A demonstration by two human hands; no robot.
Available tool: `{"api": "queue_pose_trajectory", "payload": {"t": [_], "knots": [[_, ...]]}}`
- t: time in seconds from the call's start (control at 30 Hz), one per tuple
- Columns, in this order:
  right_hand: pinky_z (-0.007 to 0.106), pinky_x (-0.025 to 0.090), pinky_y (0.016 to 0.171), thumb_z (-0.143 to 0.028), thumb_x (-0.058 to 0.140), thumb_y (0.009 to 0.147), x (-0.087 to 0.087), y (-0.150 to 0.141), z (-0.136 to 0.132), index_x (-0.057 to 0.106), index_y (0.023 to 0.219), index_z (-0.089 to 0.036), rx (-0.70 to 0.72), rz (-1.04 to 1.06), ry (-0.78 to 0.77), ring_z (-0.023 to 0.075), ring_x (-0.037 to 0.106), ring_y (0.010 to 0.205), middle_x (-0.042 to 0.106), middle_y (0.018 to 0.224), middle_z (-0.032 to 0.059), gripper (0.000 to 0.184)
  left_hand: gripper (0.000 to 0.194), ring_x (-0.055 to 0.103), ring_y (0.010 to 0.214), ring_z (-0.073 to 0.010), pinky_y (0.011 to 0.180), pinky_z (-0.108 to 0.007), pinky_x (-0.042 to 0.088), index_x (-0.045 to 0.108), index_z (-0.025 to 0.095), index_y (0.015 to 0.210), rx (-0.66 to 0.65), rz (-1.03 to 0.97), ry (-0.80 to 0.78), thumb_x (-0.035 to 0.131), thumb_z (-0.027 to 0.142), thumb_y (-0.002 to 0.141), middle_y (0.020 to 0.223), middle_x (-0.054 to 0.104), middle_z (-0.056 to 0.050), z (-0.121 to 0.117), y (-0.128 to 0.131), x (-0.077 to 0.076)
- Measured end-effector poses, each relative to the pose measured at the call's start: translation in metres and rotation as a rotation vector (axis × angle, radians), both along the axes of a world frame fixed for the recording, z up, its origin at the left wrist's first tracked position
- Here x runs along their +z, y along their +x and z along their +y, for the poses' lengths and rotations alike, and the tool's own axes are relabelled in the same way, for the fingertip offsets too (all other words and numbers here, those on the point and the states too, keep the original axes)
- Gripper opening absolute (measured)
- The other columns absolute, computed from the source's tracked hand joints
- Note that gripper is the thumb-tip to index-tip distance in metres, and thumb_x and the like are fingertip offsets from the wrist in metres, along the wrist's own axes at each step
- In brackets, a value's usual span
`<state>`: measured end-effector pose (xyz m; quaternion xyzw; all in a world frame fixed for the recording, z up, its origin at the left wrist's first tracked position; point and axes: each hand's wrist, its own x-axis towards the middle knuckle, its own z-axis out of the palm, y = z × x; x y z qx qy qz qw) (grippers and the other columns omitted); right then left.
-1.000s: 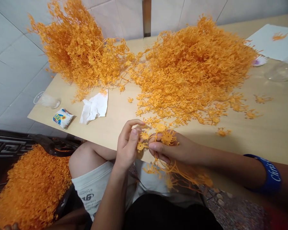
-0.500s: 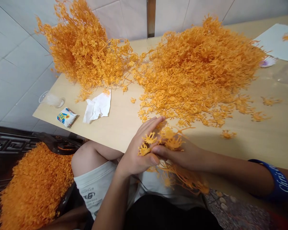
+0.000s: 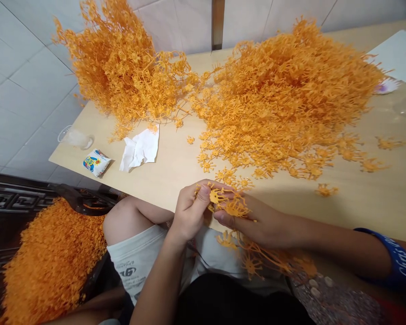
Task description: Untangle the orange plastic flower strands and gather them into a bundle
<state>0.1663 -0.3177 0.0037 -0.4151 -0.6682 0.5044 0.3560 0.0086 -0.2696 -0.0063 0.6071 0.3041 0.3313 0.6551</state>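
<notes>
Orange cluster: while it bridges the 2 hands, the orange cluster (image 3: 236, 208) lies near the table's (image 3: 159, 187) front edge, its strands hanging below.
Left hand: the left hand (image 3: 186, 216) pinches star-shaped ends narrowly between thumb and fingers.
Right hand: the right hand (image 3: 262, 222) curls loosely around the cluster's body.
Handling: probably light, springy and flexible, prone to tangling; slipperiness cannot be told.
Hold: best at the flat discs, since the thin arms could snap.
Material: apparently smooth moulded plastic; round discs, radiating slender prongs, wiry stems.
Table mounds: 2, namely a tall, stringy heap (image 3: 115, 58) and a broad, spiky mound (image 3: 291, 95).
Other textures: creased white paper (image 3: 140, 149), a glossy, pillow-shaped packet (image 3: 96, 163) and a clear cup (image 3: 76, 137) on its side.
</notes>
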Motion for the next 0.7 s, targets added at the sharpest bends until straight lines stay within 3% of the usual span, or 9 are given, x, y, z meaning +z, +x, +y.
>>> {"api": "queue_pose_trajectory", "payload": {"t": [0.1,0.17,0.23,0.27,0.4,0.5,0.6,0.7], "knots": [[0.031,0.047,0.075,-0.05,0.036,0.098,-0.001,0.002,-0.001,0.058,0.083,-0.017,0.072,0.028,0.022,0.0168,0.054,0.076,0.059,0.079,0.005,0.042,0.041,0.07,0.071,-0.0166,0.071,-0.026,0.055,0.073,0.015,0.081,0.097,-0.054,-0.05,0.053,0.049,0.092,0.068,0.071,-0.005,0.004,0.003,0.001],[0.028,0.044,0.068,-0.05,0.036,0.099,-0.002,0.004,-0.002,0.051,0.073,-0.018,0.19,0.035,0.021,0.0139,0.048,0.066,0.053,0.07,0.0019,0.044,0.042,0.06,0.046,-0.0119,0.063,-0.026,0.056,0.069,0.017,0.074,0.18,-0.196,-0.139,0.053,0.051,0.091,0.041,0.054,0.004,0.007,0.003,0.0],[0.026,0.039,0.061,-0.052,0.037,0.098,-0.002,0.006,-0.002,0.045,0.069,-0.019,0.215,0.063,-0.026,0.0117,0.041,0.06,0.045,0.065,-0.0012,0.045,0.044,0.048,0.034,-0.0093,0.06,-0.026,0.056,0.067,0.017,0.073,0.226,-0.283,-0.191,0.05,0.052,0.093,0.032,0.042,0.008,0.01,0.003,-0.002],[0.026,0.037,0.058,-0.054,0.038,0.097,-0.002,0.006,-0.002,0.043,0.068,-0.019,0.18,0.095,-0.065,0.0111,0.039,0.059,0.042,0.064,-0.0022,0.046,0.044,0.048,0.034,-0.009,0.062,-0.027,0.057,0.068,0.017,0.076,0.219,-0.277,-0.192,0.048,0.051,0.094,0.033,0.044,0.007,0.01,0.003,-0.003],[0.026,0.032,0.054,-0.062,0.037,0.095,-0.001,0.007,0.002,0.039,0.064,-0.02,0.077,0.216,-0.213,0.0102,0.034,0.057,0.036,0.061,-0.0035,0.053,0.034,0.068,0.069,-0.0126,0.082,-0.028,0.055,0.067,0.018,0.111,0.234,-0.158,-0.114,0.057,0.045,0.092,0.066,0.069,-0.001,0.009,0.005,-0.007],[0.026,0.032,0.054,-0.064,0.038,0.094,0.002,0.006,0.003,0.039,0.062,-0.02,0.088,0.208,-0.242,0.0101,0.035,0.056,0.036,0.06,-0.0036,0.055,0.047,0.067,0.098,-0.0171,0.095,-0.031,0.049,0.059,0.023,0.125,0.227,-0.128,-0.076,0.067,0.045,0.084,0.096,0.073,-0.005,0.012,0.006,-0.008],[0.027,0.033,0.055,-0.062,0.037,0.094,0.004,0.006,0.004,0.04,0.061,-0.019,0.08,0.18,-0.242,0.0103,0.036,0.056,0.038,0.059,-0.0034,0.054,0.056,0.063,0.113,-0.0215,0.102,-0.036,0.046,0.055,0.023,0.131,0.095,-0.146,-0.04,0.061,0.055,0.085,0.117,0.069,-0.009,0.015,0.004,-0.007],[0.027,0.034,0.055,-0.056,0.039,0.095,0.005,0.005,0.004,0.04,0.062,-0.019,0.075,0.123,-0.263,0.0104,0.037,0.055,0.039,0.058,-0.0035,0.05,0.058,0.058,0.121,-0.0234,0.107,-0.038,0.042,0.057,0.021,0.131,-0.022,-0.149,0.057,0.047,0.061,0.09,0.124,0.067,-0.011,0.014,0.003,-0.004]]}}
